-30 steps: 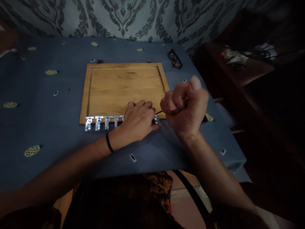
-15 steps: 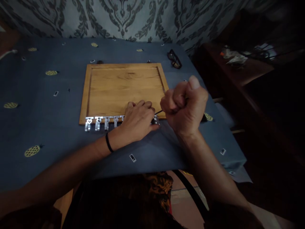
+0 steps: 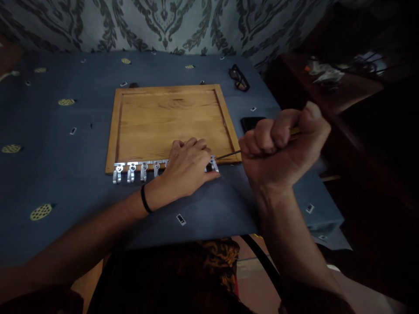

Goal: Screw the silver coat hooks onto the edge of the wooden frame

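Note:
A wooden board point(image 3: 163, 117) with a raised border lies on the table. Along its near edge runs a silver hook rail point(image 3: 144, 164) with several double hooks. My left hand point(image 3: 190, 168) is closed over the rail's right part, fingers curled on the board and thumb by the end hook, hiding the hooks beneath it. My right hand point(image 3: 283, 150) is a fist around a screwdriver point(image 3: 229, 154). Its thin dark shaft points left to the rail's right end, and a bit of yellow handle shows between the fingers. Whether the tip touches a screw, I cannot tell.
Dark-framed glasses point(image 3: 238, 77) lie beyond the board's right corner. A black phone-like object point(image 3: 252, 124) sits right of the board, partly behind my right hand. A blue patterned cloth point(image 3: 81, 174) covers the table. To the right stands dark furniture point(image 3: 347, 93) with crumpled plastic on it.
My right hand has moved right, away from the board, with the screwdriver, and more of the shaft shows. My left hand keeps its place on the rail. The view has shifted slightly.

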A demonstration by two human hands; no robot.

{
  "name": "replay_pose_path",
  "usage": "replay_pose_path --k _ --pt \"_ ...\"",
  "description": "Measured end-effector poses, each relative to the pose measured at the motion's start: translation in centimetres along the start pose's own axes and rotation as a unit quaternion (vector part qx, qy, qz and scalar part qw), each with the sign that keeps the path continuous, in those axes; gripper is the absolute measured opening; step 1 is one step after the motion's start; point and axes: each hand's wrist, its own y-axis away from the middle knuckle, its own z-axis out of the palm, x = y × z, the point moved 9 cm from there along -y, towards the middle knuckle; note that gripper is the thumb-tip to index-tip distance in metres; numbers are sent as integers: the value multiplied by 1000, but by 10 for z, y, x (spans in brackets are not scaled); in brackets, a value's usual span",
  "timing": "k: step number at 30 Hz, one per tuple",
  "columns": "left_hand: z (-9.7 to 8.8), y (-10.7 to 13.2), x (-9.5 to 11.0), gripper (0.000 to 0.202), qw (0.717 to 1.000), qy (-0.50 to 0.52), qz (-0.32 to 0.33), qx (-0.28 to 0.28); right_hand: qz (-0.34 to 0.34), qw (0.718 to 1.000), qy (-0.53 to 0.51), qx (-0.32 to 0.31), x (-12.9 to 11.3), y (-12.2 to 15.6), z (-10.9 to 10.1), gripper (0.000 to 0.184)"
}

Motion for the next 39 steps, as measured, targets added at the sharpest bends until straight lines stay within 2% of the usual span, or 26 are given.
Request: replay_pose_path --k 9,17,21,25,29,31,35,39 --pt "0 -1 1 36 1000 -7 2 -8 2 1000 -8 16 5 3 -1 52" --pt "0 -2 1 36 1000 -13 3 -5 15 1000 -5 14 6 3 -2 57" --pt "-1 -1 2 37 1000 -12 2 -6 8 1000 -14 2 5 1 5 63" --pt "-1 -1 2 36 1000 -11 4 -5 -21 998 -49 25 1 -1 12 71" --pt "-1 -1 2 35 1000 -13 0 -7 -11 998 -63 17 2 -2 16 65" --pt "0 -1 2 36 1000 -13 -1 -11 -1 999 -52 10 4 -1 16 62" --pt "0 -1 2 38 1000 -16 0 -16 4 1000 13 6 7 -1 13 70" --pt "1 -1 1 39 1000 -18 0 -21 12 997 66 -31 13 -3 21 72"
